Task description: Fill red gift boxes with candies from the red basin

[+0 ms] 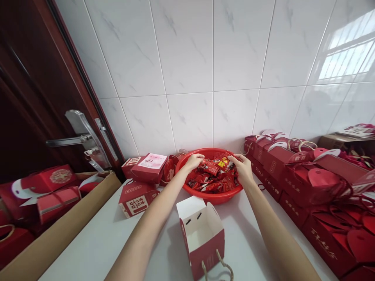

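Note:
A red plastic basket (215,200) stands against the tiled wall, filled with red-wrapped candies (211,168). My left hand (194,161) is over its left side, fingertips pinched together; what is between them is too small to make out. At the right rim, my right hand (242,168) has its fingers closed at a red wrapper, apparently a wrapped candy. In front of the basket, between my forearms, an open red gift box (206,249) with a white inside and rope handles sits upright. Its bottom looks bare.
Closed red boxes (140,197) are stacked left of the basket. Long rows of red gift boxes (295,183) line the right side. A cardboard carton (76,216) with more red boxes is at the left, below a door handle (68,140). All boxes by the basket rest on a white tabletop (96,242).

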Tool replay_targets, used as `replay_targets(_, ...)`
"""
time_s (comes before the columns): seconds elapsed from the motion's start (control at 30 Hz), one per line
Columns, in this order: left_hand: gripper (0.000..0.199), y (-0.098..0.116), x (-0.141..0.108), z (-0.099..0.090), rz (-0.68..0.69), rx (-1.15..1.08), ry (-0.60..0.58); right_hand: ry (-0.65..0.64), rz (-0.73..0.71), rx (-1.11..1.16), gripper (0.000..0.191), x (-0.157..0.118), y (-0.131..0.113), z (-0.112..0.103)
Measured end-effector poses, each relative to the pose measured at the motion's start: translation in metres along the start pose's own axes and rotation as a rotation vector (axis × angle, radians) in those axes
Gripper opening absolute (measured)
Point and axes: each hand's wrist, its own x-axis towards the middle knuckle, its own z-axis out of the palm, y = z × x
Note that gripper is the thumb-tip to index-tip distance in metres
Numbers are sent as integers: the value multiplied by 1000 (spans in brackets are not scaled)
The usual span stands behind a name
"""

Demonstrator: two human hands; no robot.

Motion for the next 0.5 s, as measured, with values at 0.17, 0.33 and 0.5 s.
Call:
replay_targets(0.17, 9, -8, -3, 3, -117, 240, -117, -38, 18, 32, 38, -1, 0, 0)
replay_targets(0.33, 20, -9, -2, 14, -148, 304, -293, -77, 61, 76, 42, -1, 1, 0)
replay_targets(0.5, 34, -15, 6, 17, -73, 207, -358, -92, 88, 182, 43, 0, 1, 0)
